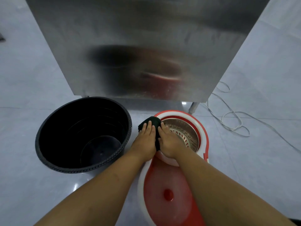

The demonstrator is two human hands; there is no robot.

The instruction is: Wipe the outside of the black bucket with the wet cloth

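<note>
From my seat, starting at the left: the black bucket [83, 136] stands upright on the floor [32, 79], mouth open toward me, empty as far as I can see, its ribbed rim facing up. Its right wall sits just beside my left forearm, with a narrow strip of floor between it and the red mop bucket [172, 193].

Next comes my left hand [145, 136], laid flat with fingers spread over the dark cloth [150, 122], pressing it down rather than closing round it. The cloth is bunched over the near-left rim of the mop bucket's spinner basket [184, 132], apart from the black bucket. My right hand [171, 142] presses the cloth's other side, fingers curled onto it; between the two hands the grip is clamped on the cloth.

The relation that counts: the black bucket lies to the left of the grip, nearer my left hand. I judge the cloth must be lifted and carried left, meeting the bucket's right outer wall first. Its far side faces the steel cabinet [138, 46] and will be awkward to reach.
</note>
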